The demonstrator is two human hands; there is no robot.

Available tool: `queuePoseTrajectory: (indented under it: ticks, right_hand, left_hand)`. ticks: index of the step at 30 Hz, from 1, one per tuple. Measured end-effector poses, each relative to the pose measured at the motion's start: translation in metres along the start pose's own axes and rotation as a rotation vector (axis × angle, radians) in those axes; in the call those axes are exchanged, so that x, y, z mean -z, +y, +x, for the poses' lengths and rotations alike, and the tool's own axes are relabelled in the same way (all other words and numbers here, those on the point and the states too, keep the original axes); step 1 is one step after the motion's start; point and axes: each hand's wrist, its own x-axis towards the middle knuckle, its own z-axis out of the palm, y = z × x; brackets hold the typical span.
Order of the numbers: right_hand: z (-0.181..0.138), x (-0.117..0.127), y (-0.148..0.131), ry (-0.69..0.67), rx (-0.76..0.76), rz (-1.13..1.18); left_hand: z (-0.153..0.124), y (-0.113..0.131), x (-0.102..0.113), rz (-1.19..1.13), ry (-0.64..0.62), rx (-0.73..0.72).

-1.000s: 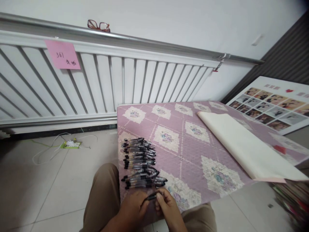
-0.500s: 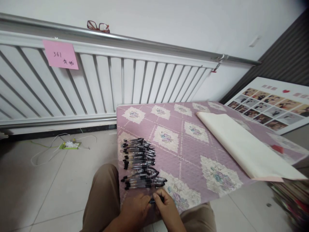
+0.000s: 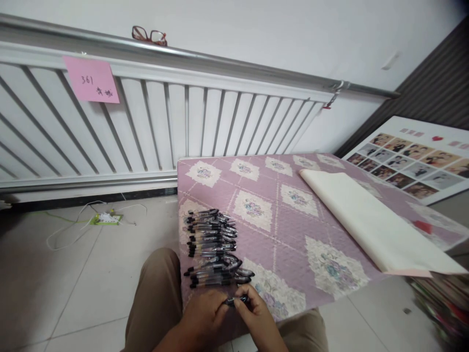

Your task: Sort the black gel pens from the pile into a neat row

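Note:
At the near edge of the cloth-covered table (image 3: 256, 244), my left hand (image 3: 205, 313) and my right hand (image 3: 254, 313) meet around a dark pen (image 3: 231, 301). My left fingers are closed on one end of it. The thumb and fingers of my right hand pinch its other end, where a black part shows. Most of the pen is hidden by my fingers. Just beyond my hands, several clear pens with black ends (image 3: 214, 244) lie side by side in a column along the table's left side.
A cream sheet (image 3: 366, 220) lies folded across the table's right part. Behind stands a white radiator (image 3: 176, 122) with a pink note (image 3: 91, 80) and glasses (image 3: 149, 36) above. A photo board (image 3: 414, 156) leans at the right. A power strip (image 3: 107, 219) with cords is on the floor.
My fingers have shifted slightly around the pen, and more of its dark body shows between my hands. The pens on the table have not moved.

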Motion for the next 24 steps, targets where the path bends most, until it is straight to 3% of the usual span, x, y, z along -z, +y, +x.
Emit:
queuePoseTrajectory:
  ticks: [5,10,15,24]
  right_hand:
    - [-0.001,0.000,0.007,-0.010,-0.082,0.158]
    - [0.000,0.003,0.007,-0.082,0.003,-0.018]
    - [0.001,0.007,-0.002,-0.098,0.060,-0.109]
    - [0.002,0.013,-0.012,-0.154,0.142,-0.187]
  left_hand:
    - [-0.002,-0.005,-0.007,-0.010,0.055,-0.015]
    - [-0.003,-0.008,-0.010,-0.029,0.068,-0.021]
    - [-0.003,-0.004,-0.006,-0.119,0.024,0.069]
    - [0.010,-0.002,0.017,-0.490,-0.116,0.041]
